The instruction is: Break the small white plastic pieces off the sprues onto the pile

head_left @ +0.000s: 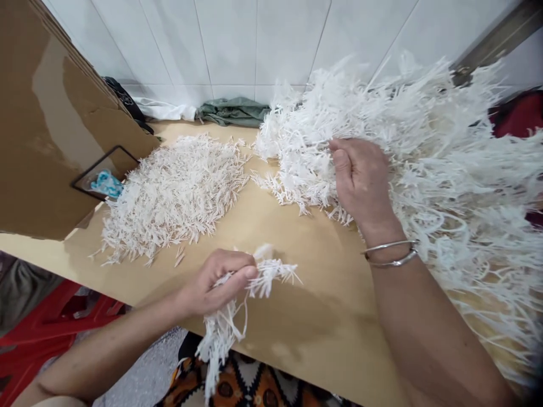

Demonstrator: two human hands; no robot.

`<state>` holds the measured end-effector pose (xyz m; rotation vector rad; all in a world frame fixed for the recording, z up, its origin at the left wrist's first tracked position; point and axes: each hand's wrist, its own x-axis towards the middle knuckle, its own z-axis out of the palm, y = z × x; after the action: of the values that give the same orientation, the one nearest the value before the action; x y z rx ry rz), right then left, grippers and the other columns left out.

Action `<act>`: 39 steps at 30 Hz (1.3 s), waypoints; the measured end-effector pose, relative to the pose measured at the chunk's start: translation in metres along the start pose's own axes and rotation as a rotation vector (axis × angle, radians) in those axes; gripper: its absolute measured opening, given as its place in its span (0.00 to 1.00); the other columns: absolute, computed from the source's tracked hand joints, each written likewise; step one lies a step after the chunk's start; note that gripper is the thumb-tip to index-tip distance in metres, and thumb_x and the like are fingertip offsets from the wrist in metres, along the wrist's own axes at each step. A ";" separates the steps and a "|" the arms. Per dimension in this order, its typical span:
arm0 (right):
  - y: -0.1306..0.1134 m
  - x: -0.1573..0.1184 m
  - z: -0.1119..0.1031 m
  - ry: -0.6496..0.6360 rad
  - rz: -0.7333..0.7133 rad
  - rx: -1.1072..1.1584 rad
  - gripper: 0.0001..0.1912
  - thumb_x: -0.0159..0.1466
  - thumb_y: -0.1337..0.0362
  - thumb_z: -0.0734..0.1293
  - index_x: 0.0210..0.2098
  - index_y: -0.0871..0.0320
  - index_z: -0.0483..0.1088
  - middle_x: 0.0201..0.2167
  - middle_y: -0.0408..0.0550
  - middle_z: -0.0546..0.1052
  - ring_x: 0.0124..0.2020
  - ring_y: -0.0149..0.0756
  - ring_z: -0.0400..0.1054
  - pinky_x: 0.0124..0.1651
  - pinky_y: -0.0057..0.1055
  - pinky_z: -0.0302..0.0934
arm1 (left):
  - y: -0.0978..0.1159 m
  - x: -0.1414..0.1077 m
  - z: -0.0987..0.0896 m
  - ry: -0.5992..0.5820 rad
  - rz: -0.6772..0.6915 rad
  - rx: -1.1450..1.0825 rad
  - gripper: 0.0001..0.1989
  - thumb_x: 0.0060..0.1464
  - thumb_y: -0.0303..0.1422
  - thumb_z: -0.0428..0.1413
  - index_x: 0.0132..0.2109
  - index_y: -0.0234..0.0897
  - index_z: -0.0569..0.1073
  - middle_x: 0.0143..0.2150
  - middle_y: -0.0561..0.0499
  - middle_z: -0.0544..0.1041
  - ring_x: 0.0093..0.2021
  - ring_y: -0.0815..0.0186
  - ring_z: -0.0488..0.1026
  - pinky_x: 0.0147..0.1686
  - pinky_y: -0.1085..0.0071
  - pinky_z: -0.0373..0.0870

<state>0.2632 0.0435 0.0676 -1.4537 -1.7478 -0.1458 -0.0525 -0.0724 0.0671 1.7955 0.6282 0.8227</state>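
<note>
My left hand is closed round a bunch of white branched plastic pieces, above the table's front edge; strands hang below the fist and stick out to its right. At the right, my right hand, with metal bangles on the wrist, reaches into a large tangled heap of white strands. Its thumb and index finger are pressed together at the heap's left part; whatever they grip is hidden. A lower pile of short white pieces lies on the tan table at the left.
A cardboard box stands at the left, with a black wire frame and a blue-and-white item beside it. Green cloth lies along the tiled wall. A red stool is at the lower left.
</note>
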 end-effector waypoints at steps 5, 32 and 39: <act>-0.014 -0.005 -0.008 -0.072 -0.034 -0.067 0.19 0.77 0.54 0.60 0.59 0.50 0.76 0.59 0.55 0.81 0.65 0.54 0.72 0.70 0.60 0.59 | -0.018 0.014 0.002 0.083 -0.220 0.105 0.25 0.74 0.44 0.50 0.28 0.36 0.65 0.25 0.57 0.62 0.26 0.74 0.60 0.29 0.73 0.57; -0.089 -0.113 0.026 -0.249 0.517 0.566 0.06 0.67 0.60 0.72 0.42 0.53 0.76 0.38 0.46 0.82 0.38 0.39 0.78 0.45 0.41 0.74 | -0.068 0.043 0.012 0.171 0.062 0.251 0.29 0.60 0.51 0.66 0.58 0.34 0.75 0.56 0.39 0.74 0.53 0.61 0.77 0.55 0.60 0.79; -0.093 -0.117 0.022 -0.240 -0.150 0.246 0.09 0.71 0.73 0.66 0.46 0.54 0.75 0.39 0.49 0.81 0.43 0.40 0.77 0.45 0.39 0.69 | -0.068 0.048 0.007 0.399 -0.118 -0.075 0.25 0.64 0.49 0.63 0.58 0.37 0.72 0.51 0.45 0.77 0.44 0.70 0.76 0.43 0.73 0.77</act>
<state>0.1700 -0.0625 0.0148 -1.2007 -1.9905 0.1671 -0.0196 -0.0172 0.0137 1.5201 0.9381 1.1191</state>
